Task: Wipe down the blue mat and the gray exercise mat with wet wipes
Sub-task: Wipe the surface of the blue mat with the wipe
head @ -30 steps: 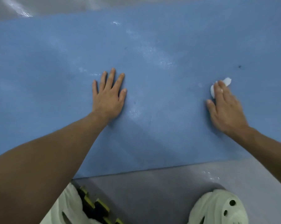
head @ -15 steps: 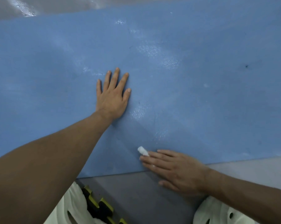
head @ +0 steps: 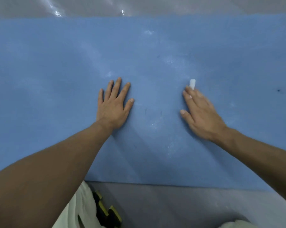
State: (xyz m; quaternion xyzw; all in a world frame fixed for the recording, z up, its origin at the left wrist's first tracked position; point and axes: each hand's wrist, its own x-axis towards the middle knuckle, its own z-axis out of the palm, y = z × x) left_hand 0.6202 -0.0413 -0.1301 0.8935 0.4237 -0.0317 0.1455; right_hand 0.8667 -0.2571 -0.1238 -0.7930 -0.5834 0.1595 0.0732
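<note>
The blue mat (head: 155, 46) carries whitish streaks (some beside the right grip (head: 203, 112)). The wipe (head: 192, 83) at that grip's fingertips is white. Nearer than it: a gray mat (head: 172, 206), a cream shoe (head: 83, 203), a black-and-yellow block (head: 106, 213).

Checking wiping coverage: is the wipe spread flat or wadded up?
Wadded up, apparently: the wipe shows only as a small white nub beyond the right hand, on the blue mat.

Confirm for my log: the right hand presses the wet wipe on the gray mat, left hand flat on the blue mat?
No: the head view shows the right hand pressing the wet wipe on the blue mat, left hand flat on it too.
</note>
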